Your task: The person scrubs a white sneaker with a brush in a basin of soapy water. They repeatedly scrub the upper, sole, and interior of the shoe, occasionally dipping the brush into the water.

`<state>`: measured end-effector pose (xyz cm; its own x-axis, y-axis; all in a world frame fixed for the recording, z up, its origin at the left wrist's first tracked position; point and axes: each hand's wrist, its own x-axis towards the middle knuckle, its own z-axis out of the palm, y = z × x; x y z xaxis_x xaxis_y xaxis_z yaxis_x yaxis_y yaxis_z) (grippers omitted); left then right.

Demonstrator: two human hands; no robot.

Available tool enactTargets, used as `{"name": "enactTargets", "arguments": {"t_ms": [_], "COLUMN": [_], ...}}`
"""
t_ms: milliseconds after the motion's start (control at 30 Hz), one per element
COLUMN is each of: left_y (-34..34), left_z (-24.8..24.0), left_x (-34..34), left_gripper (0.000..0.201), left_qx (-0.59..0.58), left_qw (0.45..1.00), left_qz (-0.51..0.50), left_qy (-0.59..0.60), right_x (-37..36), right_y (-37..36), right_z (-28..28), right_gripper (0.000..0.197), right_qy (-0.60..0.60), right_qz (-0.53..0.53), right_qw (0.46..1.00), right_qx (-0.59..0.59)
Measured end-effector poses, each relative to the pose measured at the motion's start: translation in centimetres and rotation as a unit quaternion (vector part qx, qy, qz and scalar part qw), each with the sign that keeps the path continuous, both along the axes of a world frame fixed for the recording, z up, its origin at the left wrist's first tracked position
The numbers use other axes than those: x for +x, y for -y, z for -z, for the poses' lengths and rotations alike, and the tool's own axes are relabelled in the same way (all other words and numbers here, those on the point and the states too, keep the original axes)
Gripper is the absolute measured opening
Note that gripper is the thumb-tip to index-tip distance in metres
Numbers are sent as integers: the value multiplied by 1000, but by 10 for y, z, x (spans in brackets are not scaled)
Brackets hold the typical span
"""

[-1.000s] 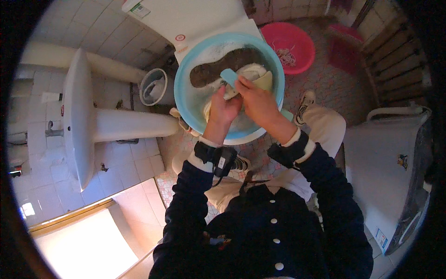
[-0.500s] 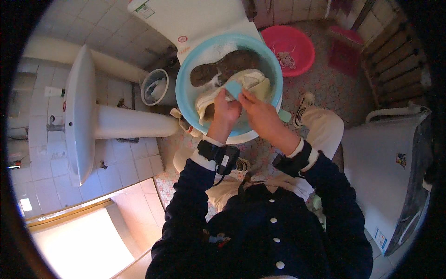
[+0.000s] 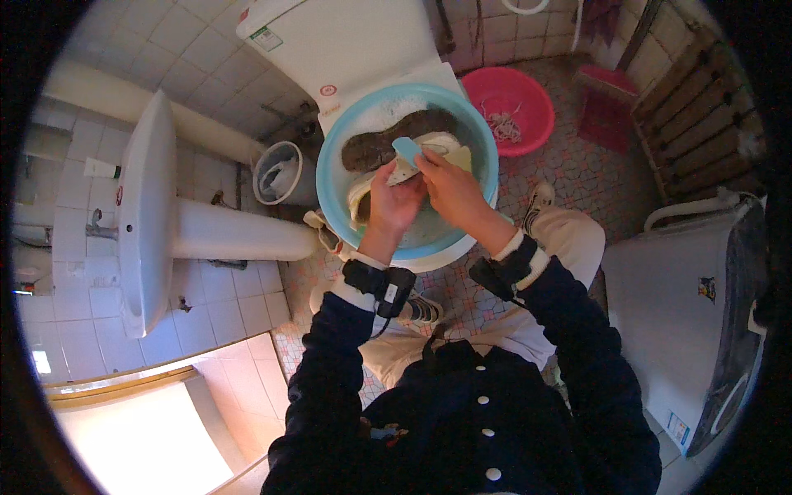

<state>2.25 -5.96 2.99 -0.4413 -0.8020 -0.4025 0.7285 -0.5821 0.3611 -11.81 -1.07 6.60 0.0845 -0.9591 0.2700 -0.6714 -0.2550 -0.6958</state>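
A light-blue basin (image 3: 326, 157) of soapy water stands on the toilet, with a brown-soled shoe (image 3: 367, 150) lying sole up at its far side. Nearer me is a cream shoe (image 3: 450, 142), partly covered by my hands. My left hand (image 3: 396, 205) is turned palm up at this shoe, thumb raised, fingers curled round it and partly hidden. My right hand (image 3: 450, 190) grips a light-blue brush (image 3: 406, 149) just above the cream shoe; the bristles are out of sight.
A pink basin (image 3: 540, 115) with white laces sits on the floor behind, at the right. Left of the toilet is a small bucket (image 3: 279, 173), beside a pedestal sink (image 3: 153, 223). A white appliance (image 3: 668, 305) stands at my right; a pink dustpan (image 3: 606, 107) lies farther back.
My right hand has shifted slightly up and left with the brush, which is now tilted. My left hand has drawn a little toward me and its palm shows more.
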Motion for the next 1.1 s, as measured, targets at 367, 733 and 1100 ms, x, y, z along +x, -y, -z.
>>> {"name": "enactTargets", "arguments": {"t_ms": [367, 733, 1100], "left_y": [16, 13, 18], "left_z": [-14, -9, -11], "left_x": [19, 16, 16], "left_gripper": [31, 21, 20], "left_qx": [-38, -123, -84], "left_qw": [987, 953, 944], "left_qz": [59, 1, -2], "left_qy": [141, 277, 320], "right_x": [-5, 9, 24], "right_y": [2, -19, -13], "right_z": [-1, -7, 2], "right_gripper": [39, 46, 43], "right_qy": [-7, -33, -70], "right_qz": [-13, -9, -8], "right_qw": [1000, 998, 997], "right_qx": [25, 60, 23]}}
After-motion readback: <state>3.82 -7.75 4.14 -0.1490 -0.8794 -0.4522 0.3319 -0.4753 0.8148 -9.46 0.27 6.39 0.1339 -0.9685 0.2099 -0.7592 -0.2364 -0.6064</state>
